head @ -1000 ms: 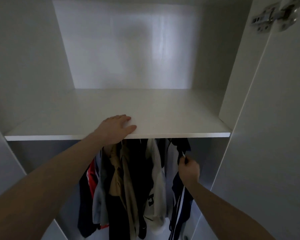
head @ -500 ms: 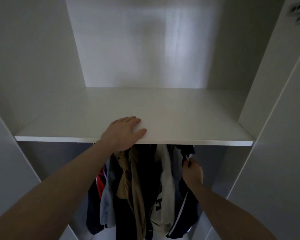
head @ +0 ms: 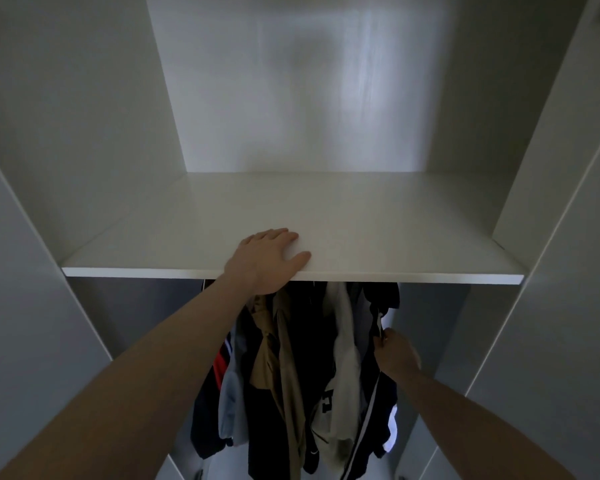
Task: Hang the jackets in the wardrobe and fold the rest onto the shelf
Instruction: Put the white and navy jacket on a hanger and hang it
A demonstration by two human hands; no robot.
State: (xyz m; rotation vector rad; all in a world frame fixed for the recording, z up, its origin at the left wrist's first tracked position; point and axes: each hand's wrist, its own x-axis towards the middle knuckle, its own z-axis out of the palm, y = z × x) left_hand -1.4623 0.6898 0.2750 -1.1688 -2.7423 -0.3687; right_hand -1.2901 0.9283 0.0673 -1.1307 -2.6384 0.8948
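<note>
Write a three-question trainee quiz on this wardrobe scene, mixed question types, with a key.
1. True or false: the left hand lies flat on the front edge of the shelf.
2. What does the right hand pinch? A) the dark jacket B) a hanger hook C) the door
3. Fill in: the tan jacket hangs ___ the shelf.

Key: 1 true; 2 A; 3 below.

Both bare arms reach forward. The left hand (head: 265, 259) lies flat, palm down, fingers straight and close together, thumb spread to the right. The right hand (head: 397, 351) is lower and further right, knuckles toward us, fingers curled in a pinch.
</note>
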